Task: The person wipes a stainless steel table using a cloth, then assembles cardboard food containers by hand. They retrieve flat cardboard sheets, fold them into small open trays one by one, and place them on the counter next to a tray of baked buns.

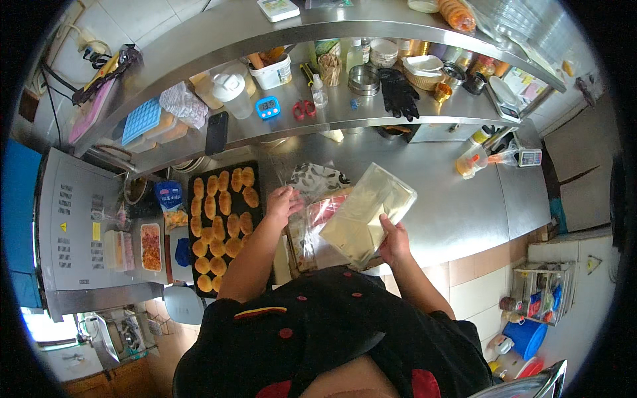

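Note:
My right hand [395,240] grips the near right side of a clear plastic box [371,211] with a pale gold bottom, its thumb lying over the edge. The box is tilted above the counter. To its left, my left hand [284,203] is raised with the fingers loosely apart, and I see nothing held in it. Beside that hand lie clear plastic packaging with red and white parts [325,211] and a black-and-white patterned bag [318,176]. The box partly covers the packaging. Left of my left forearm, a dark baking tray [257,174] bears rows of golden-brown buns [217,229].
A steel shelf [298,132] over the steel counter [451,205] carries a blue timer [268,107], red scissors [304,110], a phone [216,133] and black gloves [399,95]. A container of shredded topping [151,247] stands left of the baking tray. Bottles [471,162] stand at the right.

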The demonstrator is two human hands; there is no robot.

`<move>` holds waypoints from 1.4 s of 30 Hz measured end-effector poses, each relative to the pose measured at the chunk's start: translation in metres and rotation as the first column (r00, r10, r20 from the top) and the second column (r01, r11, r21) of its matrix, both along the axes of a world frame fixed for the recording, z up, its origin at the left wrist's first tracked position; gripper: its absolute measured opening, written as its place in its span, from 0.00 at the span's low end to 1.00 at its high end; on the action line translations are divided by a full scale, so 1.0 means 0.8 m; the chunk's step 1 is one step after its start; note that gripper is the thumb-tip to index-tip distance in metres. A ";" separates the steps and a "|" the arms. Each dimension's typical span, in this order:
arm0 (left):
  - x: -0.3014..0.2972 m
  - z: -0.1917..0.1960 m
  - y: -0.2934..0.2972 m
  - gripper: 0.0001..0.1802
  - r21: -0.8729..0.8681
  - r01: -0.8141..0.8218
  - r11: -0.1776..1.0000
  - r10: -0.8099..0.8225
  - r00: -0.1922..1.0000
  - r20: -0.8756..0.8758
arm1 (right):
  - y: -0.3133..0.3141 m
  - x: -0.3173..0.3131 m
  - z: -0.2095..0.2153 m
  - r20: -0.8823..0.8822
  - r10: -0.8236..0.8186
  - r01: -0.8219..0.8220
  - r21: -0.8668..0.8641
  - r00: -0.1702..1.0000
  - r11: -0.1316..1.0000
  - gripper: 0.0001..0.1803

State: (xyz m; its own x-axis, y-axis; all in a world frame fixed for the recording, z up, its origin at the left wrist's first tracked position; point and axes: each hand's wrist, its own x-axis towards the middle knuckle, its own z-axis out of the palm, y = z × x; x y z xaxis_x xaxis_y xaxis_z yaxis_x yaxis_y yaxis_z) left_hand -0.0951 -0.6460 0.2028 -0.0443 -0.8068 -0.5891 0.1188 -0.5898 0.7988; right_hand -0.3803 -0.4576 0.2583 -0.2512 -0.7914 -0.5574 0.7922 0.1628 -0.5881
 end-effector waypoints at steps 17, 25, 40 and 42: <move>-0.012 0.070 0.101 0.19 -0.417 0.262 0.870 -0.053 0.891 0.451 | -0.065 0.070 -0.014 -0.016 0.265 -0.265 0.006 0.964 0.964 0.18; 0.003 0.058 0.106 0.19 -0.441 0.183 0.879 -0.068 0.962 0.264 | -0.047 0.077 0.024 -0.138 0.254 -0.263 -0.046 0.957 0.964 0.18; 0.008 0.048 0.068 0.17 -0.233 0.011 0.972 0.001 0.999 0.052 | 0.002 0.044 0.002 -0.165 0.038 -0.046 -0.043 0.986 0.998 0.16; 0.014 0.027 0.042 0.15 -0.151 -0.042 0.988 0.040 0.999 -0.018 | 0.009 0.033 -0.004 -0.190 -0.022 0.012 -0.052 0.982 0.999 0.14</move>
